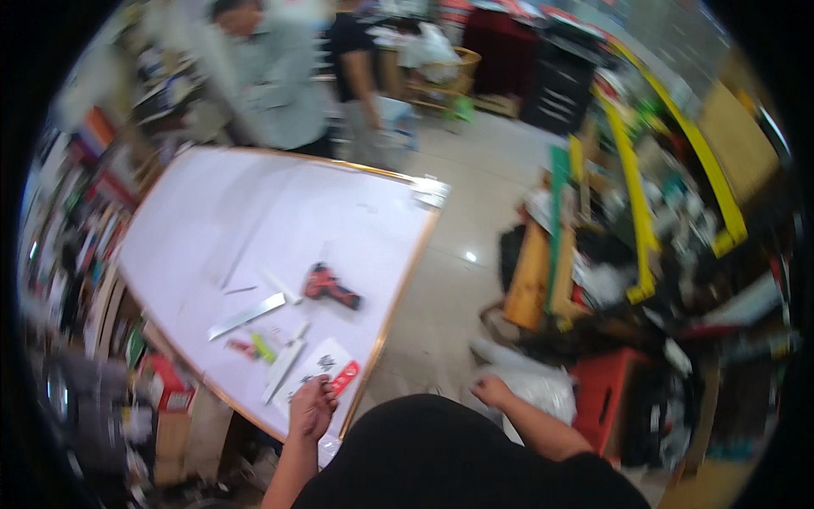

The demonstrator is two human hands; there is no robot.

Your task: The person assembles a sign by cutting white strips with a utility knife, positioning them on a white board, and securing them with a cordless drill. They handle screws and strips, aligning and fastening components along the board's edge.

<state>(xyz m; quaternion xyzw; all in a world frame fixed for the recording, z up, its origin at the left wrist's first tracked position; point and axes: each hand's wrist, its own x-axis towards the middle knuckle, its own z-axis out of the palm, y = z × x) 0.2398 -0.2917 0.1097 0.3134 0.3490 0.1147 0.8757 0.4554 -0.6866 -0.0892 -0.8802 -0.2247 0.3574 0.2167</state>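
Observation:
My left hand (313, 409) is over the near corner of a white board-topped table (339, 199), its fingers curled closed; whatever is in them is hidden. Just beyond it lies a white printed sheet with a red patch (343, 378). Beside the sheet are a white flat-bladed tool (285, 368), a bright green item (262, 348) and a silver metal strip (246, 316). Farther up sits a red and black cordless drill (331, 287). My right hand (492, 392) hangs off the table's right side, fingers curled in, nothing seen in it.
Two people (284, 81) stand past the table's far edge. At the right are yellow frame strips (632, 195), a wooden plank (527, 276) and a red box (604, 394). Plastic wrap (538, 392) lies near my right hand. Crowded shelves and boxes (174, 424) line the left.

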